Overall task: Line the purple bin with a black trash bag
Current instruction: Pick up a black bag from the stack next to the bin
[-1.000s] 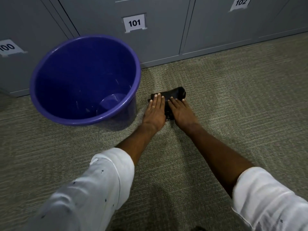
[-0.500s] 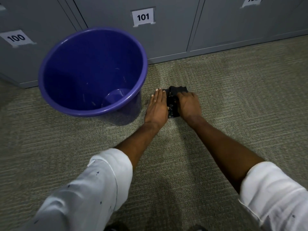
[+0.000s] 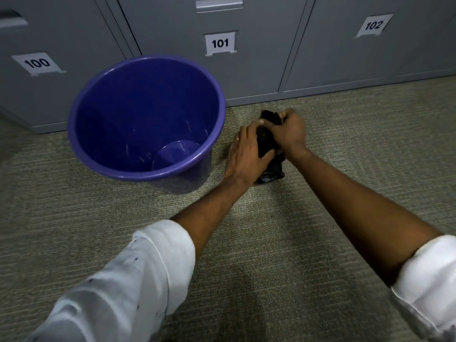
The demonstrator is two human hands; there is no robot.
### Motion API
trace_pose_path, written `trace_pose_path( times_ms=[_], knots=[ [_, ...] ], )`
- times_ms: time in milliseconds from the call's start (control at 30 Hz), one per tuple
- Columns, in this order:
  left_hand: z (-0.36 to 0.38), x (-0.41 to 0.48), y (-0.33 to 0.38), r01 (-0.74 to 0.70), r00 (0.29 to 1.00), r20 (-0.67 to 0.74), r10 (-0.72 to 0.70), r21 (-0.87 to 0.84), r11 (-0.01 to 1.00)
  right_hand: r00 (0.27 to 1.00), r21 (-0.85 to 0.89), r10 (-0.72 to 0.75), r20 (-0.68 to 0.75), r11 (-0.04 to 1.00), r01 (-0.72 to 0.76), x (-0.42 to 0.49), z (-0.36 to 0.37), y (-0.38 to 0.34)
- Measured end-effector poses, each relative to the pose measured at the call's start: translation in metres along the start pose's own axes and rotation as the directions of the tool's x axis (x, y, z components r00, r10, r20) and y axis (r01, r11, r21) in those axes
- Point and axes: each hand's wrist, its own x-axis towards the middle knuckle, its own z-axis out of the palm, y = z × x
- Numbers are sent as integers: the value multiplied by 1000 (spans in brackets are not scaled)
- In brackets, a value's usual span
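Observation:
A round purple bin [image 3: 81,144] stands upright on the carpet at the left, with nothing visible inside it. Just to its right lies a folded black trash bag [image 3: 267,166], partly lifted off the floor. My left hand [image 3: 246,151] wraps around the bag's lower part. My right hand [image 3: 292,132] is closed on the bag's upper end, which sticks out beyond my knuckles. Most of the bag is hidden between my two hands.
Grey metal lockers [image 3: 259,65] labelled 100, 101 and 102 run along the back, close behind the bin. Grey-green carpet [image 3: 370,156] covers the floor to the right and in front.
My hands were pressing flat on the bag on the floor; now both have closed around it and its far end has come up off the carpet.

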Motion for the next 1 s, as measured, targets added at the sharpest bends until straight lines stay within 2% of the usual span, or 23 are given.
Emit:
trace_pose_path(
  times_ms=[100, 233, 367, 467, 567, 667, 800, 1000],
  knots=[
    [-8, 8, 4, 35, 998, -41, -36, -31, 999, 995, 134, 96, 18, 986, -97, 7, -10, -16],
    [-18, 16, 6, -10, 994, -110, 7, -24, 1000, 975, 341, 168, 146, 916, -210, 17, -21, -37],
    [-24, 25, 9, -36, 985, -171, 18, -104, 994, 914, 372, 217, 343, 862, -345, 27, -37, -63],
    [-34, 32, 17, -5, 972, -232, -38, -184, 983, 870, 391, 209, 447, 829, -400, 32, -52, -82],
    [-49, 38, 30, 62, 968, -216, -130, -297, 953, 825, 391, 182, 535, 812, -433, 35, -67, -104],
    [-66, 44, 49, 105, 965, -183, -188, -386, 916, 780, 381, 113, 616, 824, -420, 31, -82, -134],
    [-95, 60, 71, 140, 958, -154, -240, -480, 866, 760, 357, -9, 650, 887, -294, 18, -107, -178],
    [-174, 87, 56, 76, 891, -324, -318, -583, 809, 729, 442, -197, 655, 883, -159, -1, -135, -222]
  ],
)
